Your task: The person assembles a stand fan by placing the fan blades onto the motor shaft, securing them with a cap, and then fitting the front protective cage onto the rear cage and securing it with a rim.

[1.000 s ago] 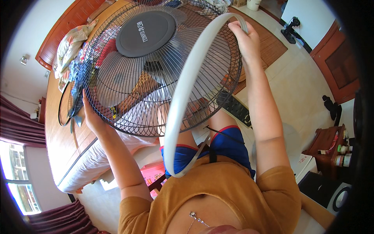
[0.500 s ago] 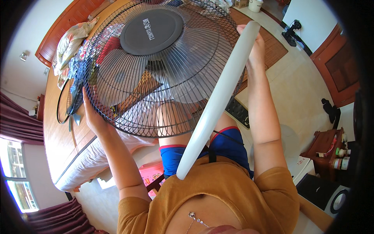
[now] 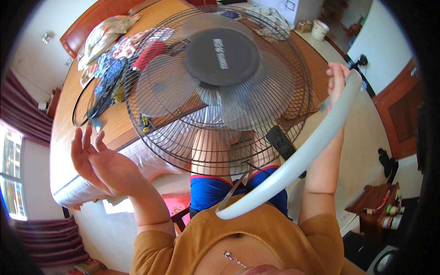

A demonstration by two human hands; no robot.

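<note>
In front of me stands an electric fan with a black wire guard (image 3: 151, 153), a round dark grey hub cover (image 3: 222, 57) and see-through blades behind the wires. My right hand (image 3: 338, 82) closes on the far end of a light grey-white ring-shaped band (image 3: 302, 167), to the right of the guard. The band curves down across my front, its near end by my shirt. Its full loop is partly hidden by the tilt. My left hand (image 3: 105, 167) hangs in the air left of the guard, palm up, fingers apart, touching nothing.
Behind the fan is a wooden bed board (image 3: 123, 96) with heaped clothes (image 3: 110, 71) and a black cord loop. A black remote-like strip (image 3: 281, 142) lies beyond my thighs. At the far right are a white bucket (image 3: 320, 30) and a brown door (image 3: 399, 107).
My left hand has come off the guard's left side and moved left and down. My right hand has carried the band outward to the right, away from the guard.
</note>
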